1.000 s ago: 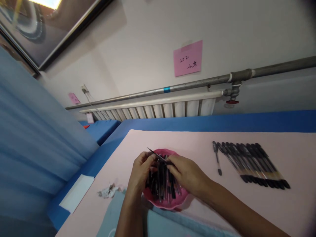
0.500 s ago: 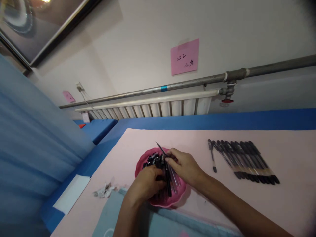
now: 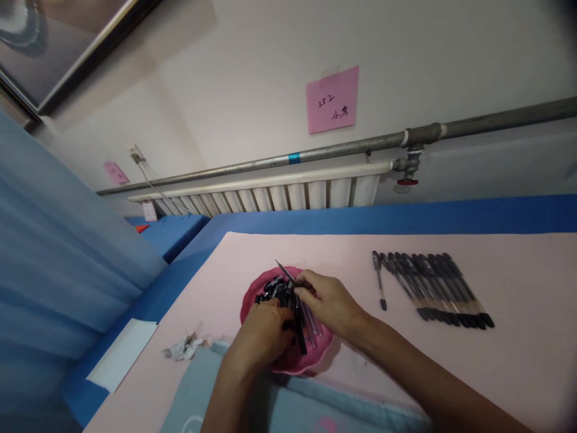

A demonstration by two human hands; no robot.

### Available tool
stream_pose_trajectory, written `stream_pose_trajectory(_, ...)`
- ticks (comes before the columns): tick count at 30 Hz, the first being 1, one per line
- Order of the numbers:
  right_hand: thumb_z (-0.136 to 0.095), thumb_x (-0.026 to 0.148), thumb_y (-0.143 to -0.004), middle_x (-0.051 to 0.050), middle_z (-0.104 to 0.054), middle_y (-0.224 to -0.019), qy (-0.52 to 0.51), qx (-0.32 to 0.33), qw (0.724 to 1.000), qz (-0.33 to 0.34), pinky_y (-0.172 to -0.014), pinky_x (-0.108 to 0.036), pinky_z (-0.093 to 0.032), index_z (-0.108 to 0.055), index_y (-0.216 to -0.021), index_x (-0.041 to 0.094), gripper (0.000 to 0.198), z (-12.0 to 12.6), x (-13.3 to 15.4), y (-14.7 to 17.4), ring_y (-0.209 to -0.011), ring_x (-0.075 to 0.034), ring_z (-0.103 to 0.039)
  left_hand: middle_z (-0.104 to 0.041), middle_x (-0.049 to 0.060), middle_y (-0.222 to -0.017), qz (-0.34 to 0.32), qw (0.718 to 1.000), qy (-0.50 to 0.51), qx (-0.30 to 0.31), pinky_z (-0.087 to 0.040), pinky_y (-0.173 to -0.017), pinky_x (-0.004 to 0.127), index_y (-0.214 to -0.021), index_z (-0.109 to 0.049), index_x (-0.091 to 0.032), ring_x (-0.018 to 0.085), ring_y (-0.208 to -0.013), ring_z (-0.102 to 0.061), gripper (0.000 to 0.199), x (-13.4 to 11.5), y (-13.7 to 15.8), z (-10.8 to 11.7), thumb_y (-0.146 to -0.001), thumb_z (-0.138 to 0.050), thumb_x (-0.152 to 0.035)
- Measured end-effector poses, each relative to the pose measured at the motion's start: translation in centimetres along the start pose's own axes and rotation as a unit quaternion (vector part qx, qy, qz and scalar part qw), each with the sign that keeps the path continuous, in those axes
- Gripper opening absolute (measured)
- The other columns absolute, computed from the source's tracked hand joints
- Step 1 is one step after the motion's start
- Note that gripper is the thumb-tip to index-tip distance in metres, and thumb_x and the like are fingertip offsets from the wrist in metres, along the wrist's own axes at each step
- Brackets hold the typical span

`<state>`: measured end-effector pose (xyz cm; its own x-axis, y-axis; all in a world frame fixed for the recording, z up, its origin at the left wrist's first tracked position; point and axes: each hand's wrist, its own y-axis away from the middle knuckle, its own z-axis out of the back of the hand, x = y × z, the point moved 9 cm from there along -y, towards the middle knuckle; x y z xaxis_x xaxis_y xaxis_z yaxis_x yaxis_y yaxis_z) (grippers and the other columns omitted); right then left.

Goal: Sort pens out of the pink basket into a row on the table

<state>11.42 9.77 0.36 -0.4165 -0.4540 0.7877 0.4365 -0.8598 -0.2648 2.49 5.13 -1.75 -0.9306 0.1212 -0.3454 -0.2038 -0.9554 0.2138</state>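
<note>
A pink bowl with a wavy rim holds black caps and clear pen parts in a loose heap. My right hand is closed at the bowl's right rim, pinching a slim dark pen whose fine bare tip points up and to the left. Reaching over the near left side of the bowl, my left hand has its fingers curled down into the heap. Whatever those fingers hold is hidden. To the right, several capped black pens lie side by side in a row, with one pen slightly apart at its left end.
Pink paper covers the blue table. Blue-green cloth lies at the near edge, with a crumpled scrap beside it. A white sheet rests at left, near a blue curtain. Behind are a radiator and pipe.
The whole view has shifted slightly, so everything sits a little further left. Both hands keep nearly the same pose at the bowl, and the pen stays in my right hand.
</note>
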Motion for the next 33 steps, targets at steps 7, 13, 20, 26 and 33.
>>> stream_pose_trajectory(7,-0.048,0.022,-0.08,0.001,-0.065,-0.071,0.001,0.011,1.0,0.012,-0.059,-0.025,-0.041,-0.058,-0.079,0.021,0.01,-0.3,-0.1,0.0,-0.064,-0.015,-0.057,-0.063,0.012,-0.087,0.009,0.997,-0.055,-0.046,-0.04,-0.066,0.034,-0.079,-0.072,-0.018,0.025,-0.075,-0.057,0.028,-0.7,0.4,0.2,-0.058,-0.055,-0.014)
stream_pose_trajectory(13,-0.048,0.02,-0.078,0.001,-0.066,-0.072,0.0,0.018,1.0,0.015,-0.06,-0.025,-0.041,-0.058,-0.077,0.021,0.01,-0.3,0.2,0.0,-0.065,-0.015,-0.058,-0.063,0.016,-0.097,0.036,0.992,-0.119,-0.017,-0.04,-0.073,0.041,-0.092,-0.072,-0.017,0.03,-0.084,-0.057,0.035,-1.4,0.3,-0.2,-0.065,-0.049,-0.015)
stream_pose_trajectory(20,-0.049,0.018,-0.077,0.001,-0.065,-0.071,-0.009,0.019,1.0,0.012,-0.06,-0.025,-0.041,-0.058,-0.077,0.021,0.009,-0.3,0.3,0.0,-0.065,-0.015,-0.058,-0.062,0.016,-0.099,0.028,0.997,-0.053,-0.045,-0.039,-0.077,0.043,-0.087,-0.072,-0.017,0.031,-0.088,-0.056,0.031,-1.3,0.0,-0.4,-0.063,-0.053,-0.011)
stream_pose_trajectory(26,-0.051,0.019,-0.075,0.002,-0.064,-0.068,-0.036,0.01,0.999,0.004,-0.059,-0.025,-0.041,-0.058,-0.074,0.021,0.008,-0.1,0.2,0.1,-0.062,-0.014,-0.057,-0.061,0.01,-0.098,0.004,0.995,0.055,-0.077,-0.04,-0.08,0.034,-0.078,-0.068,-0.018,0.024,-0.091,-0.054,0.028,-0.8,-0.2,0.0,-0.055,-0.057,-0.007)
stream_pose_trajectory(33,-0.049,0.026,-0.078,0.005,-0.059,-0.06,-0.177,-0.029,0.983,-0.051,-0.05,-0.024,-0.043,-0.054,-0.077,0.021,0.007,0.6,-0.3,-0.1,-0.05,-0.011,-0.054,-0.062,0.002,-0.076,0.022,0.926,0.353,-0.132,-0.043,-0.067,0.028,-0.074,-0.055,-0.019,0.017,-0.073,-0.056,0.012,1.0,-0.1,1.5,-0.063,-0.056,-0.014)
